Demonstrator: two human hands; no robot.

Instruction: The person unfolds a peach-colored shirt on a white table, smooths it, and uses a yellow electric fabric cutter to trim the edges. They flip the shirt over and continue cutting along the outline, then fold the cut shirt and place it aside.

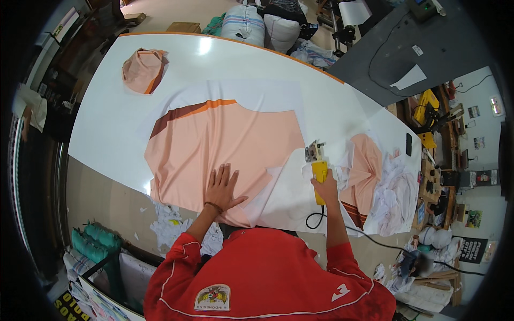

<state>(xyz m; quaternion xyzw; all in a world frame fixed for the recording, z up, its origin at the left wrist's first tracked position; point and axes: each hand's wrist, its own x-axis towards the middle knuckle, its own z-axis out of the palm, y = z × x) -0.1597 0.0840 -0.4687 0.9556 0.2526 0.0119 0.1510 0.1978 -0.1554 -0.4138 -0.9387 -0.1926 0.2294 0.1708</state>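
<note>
A peach fabric panel [235,144] with an orange and maroon band along its upper left edge lies spread on the white table [101,117]. White cloth shows around its edges. Fingers spread, my left hand [222,187] presses flat on the panel's lower part. My right hand [325,187] is wrapped round the yellow body of an electric fabric cutter [319,171]. The cutter's metal head [314,152] points away from me, just right of the panel's edge. From its rear a black cord [369,236] loops and runs off to the right.
A bunched peach piece [144,69] rests at the table's far left. On the right lie another peach piece [364,166], crumpled white scraps [396,184] and a black phone [409,144]. Stuffed sacks [243,25] stand beyond the far edge; cloth scraps [171,227] litter the floor.
</note>
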